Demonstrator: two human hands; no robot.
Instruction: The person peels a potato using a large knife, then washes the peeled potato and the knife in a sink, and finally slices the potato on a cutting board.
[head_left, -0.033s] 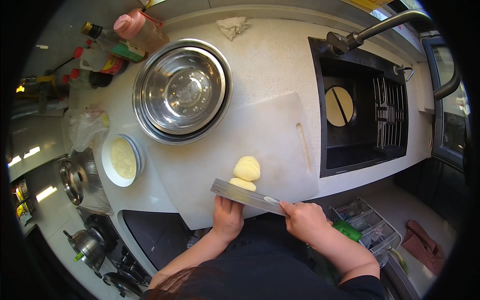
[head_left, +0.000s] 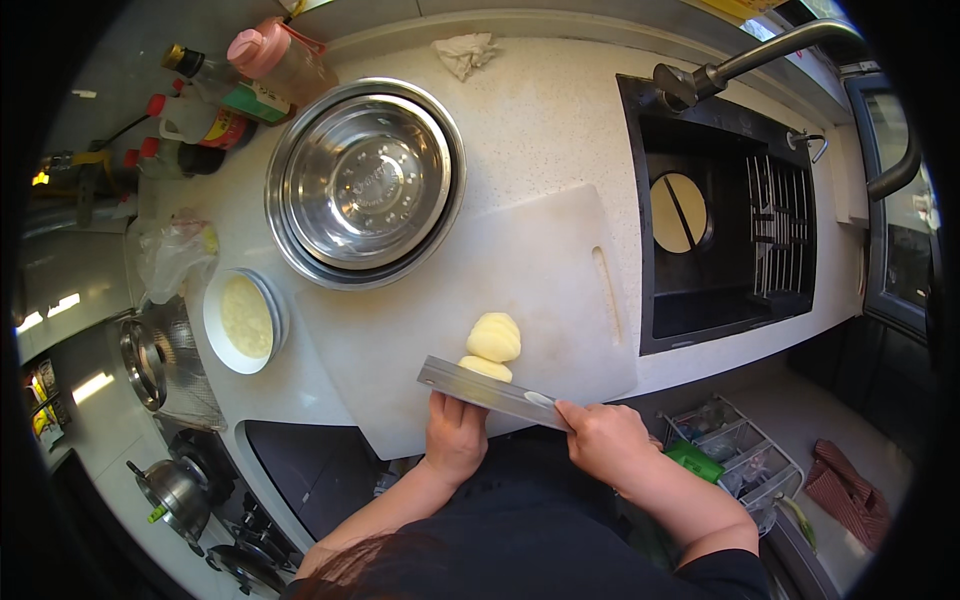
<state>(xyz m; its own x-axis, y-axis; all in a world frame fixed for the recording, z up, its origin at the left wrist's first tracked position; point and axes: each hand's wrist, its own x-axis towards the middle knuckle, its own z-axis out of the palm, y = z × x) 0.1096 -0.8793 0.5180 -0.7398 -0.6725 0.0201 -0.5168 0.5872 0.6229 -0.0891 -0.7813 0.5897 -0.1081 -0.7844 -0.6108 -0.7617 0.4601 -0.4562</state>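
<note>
In my right hand (head_left: pixel 610 440) is the handle of a broad-bladed kitchen knife (head_left: pixel 485 390), closed in my fingers. The blade slants across the near part of a white cutting board (head_left: pixel 400 340), with a pale oval patch on it near the handle. My left hand (head_left: pixel 457 437) is at the near side of the blade, fingers curled and pressed together; their tips and whatever they hold are hidden by it. Just beyond the blade lies a peeled, sliced potato (head_left: pixel 494 337). A smaller potato piece (head_left: pixel 486 369) sits against the blade, partly covered.
Nested steel bowls (head_left: pixel 365 185) stand behind the board's left part. A white bowl (head_left: pixel 245 320) with pale contents is at the left, near a plastic bag (head_left: pixel 178 250). Bottles (head_left: pixel 225 90) line the far left. To the right is a black sink (head_left: pixel 690 280) with a tap (head_left: pixel 740 65).
The knife and my right hand have shifted very slightly to the left. My left hand and the potato stay where they were.
</note>
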